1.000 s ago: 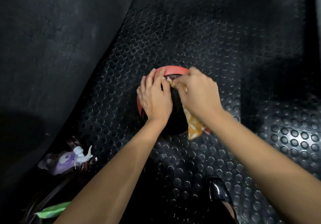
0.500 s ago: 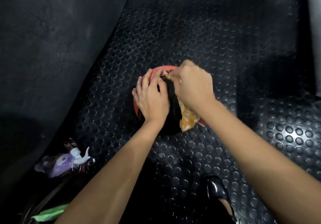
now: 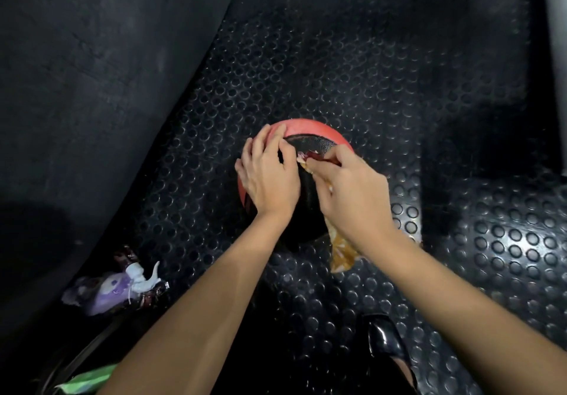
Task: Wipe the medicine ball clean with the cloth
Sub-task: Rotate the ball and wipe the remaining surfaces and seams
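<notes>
Red-and-black medicine ball sits on studded rubber floor matting, directly under both hands. Left hand lies flat on ball's left side, fingers straight and spread over the red band, pressing not gripping. Right hand just right of it, almost touching, fingers curled and pinching the orange patterned cloth against the black textured panel near the top; loose cloth tail hangs out below the right wrist toward the floor. Hands close together, both on ball. Wiping looks mid-way, judging only by cloth on top panel; cannot tell how much of ball is clean, underside hidden. Risks: ball is round and only steadied by a flat palm, so a hard sideways wipe from right hand could roll it away from left hand, likely rightward or forward. Bunched pinch means small contact patch, so streaks or missed areas probable. Dangling tail may drag on matting and pick up dirt, smearing back onto ball. Spray bottle lies well left of and below left forearm, green packet further down; glossy black shoe under right forearm, near enough that a rolling ball could bump it.
</notes>
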{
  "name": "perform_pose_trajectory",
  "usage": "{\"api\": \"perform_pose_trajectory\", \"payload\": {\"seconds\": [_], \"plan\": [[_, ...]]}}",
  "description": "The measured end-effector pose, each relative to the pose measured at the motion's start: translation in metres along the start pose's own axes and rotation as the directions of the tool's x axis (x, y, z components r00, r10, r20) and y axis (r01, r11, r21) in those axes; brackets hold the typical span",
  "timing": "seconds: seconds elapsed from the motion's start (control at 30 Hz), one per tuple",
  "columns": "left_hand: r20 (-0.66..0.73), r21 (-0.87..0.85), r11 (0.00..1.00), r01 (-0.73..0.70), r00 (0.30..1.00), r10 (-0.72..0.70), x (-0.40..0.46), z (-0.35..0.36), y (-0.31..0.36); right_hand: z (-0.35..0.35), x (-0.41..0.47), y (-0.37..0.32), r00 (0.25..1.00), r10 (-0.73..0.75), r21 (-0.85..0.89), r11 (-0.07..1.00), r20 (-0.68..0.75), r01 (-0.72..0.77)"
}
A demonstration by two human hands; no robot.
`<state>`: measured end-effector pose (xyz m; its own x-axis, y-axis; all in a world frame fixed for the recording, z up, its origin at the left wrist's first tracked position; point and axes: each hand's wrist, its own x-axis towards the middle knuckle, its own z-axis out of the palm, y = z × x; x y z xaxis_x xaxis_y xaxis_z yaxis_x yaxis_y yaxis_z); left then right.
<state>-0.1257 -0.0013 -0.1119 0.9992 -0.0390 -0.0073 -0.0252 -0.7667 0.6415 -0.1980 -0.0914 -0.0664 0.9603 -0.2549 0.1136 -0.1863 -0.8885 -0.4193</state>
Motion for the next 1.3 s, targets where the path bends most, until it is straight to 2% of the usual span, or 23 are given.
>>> {"api": "perform_pose_trajectory", "payload": {"seconds": [0.07,0.2,0.33,0.43,0.6,0.77,0.9,1.03,1.2,1.23,1.3], "plan": [[0.007,-0.008,1.0,-0.017,1.0,0.017,0.0,0.0,-0.002,0.001,0.011,0.01,1.0,-0.019,-0.034,0.999,-0.019,0.018],[-0.005,0.017,0.999,-0.027,1.0,0.027,-0.003,0.002,0.001,0.001,0.042,0.023,0.988,0.152,-0.057,0.987,-0.017,-0.153],[0.0,0.006,0.999,0.043,0.999,-0.043,0.008,0.003,0.007,0.002,0.009,0.002,1.0,0.016,-0.021,1.0,-0.015,-0.016],[0.001,0.012,1.0,0.018,1.0,-0.018,0.008,0.003,0.005,0.003,0.0,0.006,0.997,-0.073,-0.067,0.995,-0.038,0.071],[-0.022,0.039,0.999,-0.024,0.999,0.025,0.0,0.007,0.004,0.002,0.032,0.017,0.995,0.094,-0.053,0.994,-0.043,-0.097],[-0.013,0.002,1.0,-0.002,1.0,0.002,0.001,0.004,0.002,0.002,-0.002,0.005,0.996,-0.045,-0.066,0.997,-0.077,0.04],[-0.046,0.013,0.996,-0.084,0.995,0.085,-0.013,0.004,-0.002,0.0,0.039,0.002,1.0,-0.014,-0.194,0.981,0.02,0.018],[-0.034,-0.032,0.999,-0.042,0.999,0.041,-0.008,0.001,0.0,0.002,0.058,-0.004,0.996,-0.013,-0.263,0.964,0.083,0.034],[-0.028,-0.091,0.996,-0.004,1.0,0.001,0.0,-0.002,-0.004,0.004,0.002,0.005,0.997,-0.065,-0.114,0.992,-0.038,0.061],[-0.025,-0.091,0.996,-0.014,1.0,0.011,-0.002,-0.002,-0.006,0.005,0.003,0.011,0.997,-0.057,-0.099,0.994,-0.047,0.052],[-0.018,-0.084,0.996,-0.036,0.999,0.034,-0.006,-0.002,-0.008,0.004,0.015,0.018,0.997,0.053,-0.062,0.996,-0.052,-0.057]]}}
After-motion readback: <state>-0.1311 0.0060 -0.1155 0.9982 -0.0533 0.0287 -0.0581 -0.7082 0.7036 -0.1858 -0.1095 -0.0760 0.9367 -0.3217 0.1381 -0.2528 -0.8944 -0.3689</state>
